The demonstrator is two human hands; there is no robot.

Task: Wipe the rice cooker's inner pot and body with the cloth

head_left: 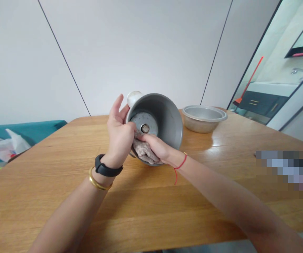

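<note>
Head view: deep gray cylindrical container, tipped sideways mid-table, mouth toward the near side, long axis near to far. Inside, at the far end, a round metal plate with a central button; near the mouth, a crumpled gray-brown cloth, pinched by the right hand, fingers partly hidden. Left hand clasping the left rim, fingers partly spread. Farther right on the brown wooden table, silver metal basin, open upward.

The left hand grips a tilted pot, the right hand a cloth.
</note>
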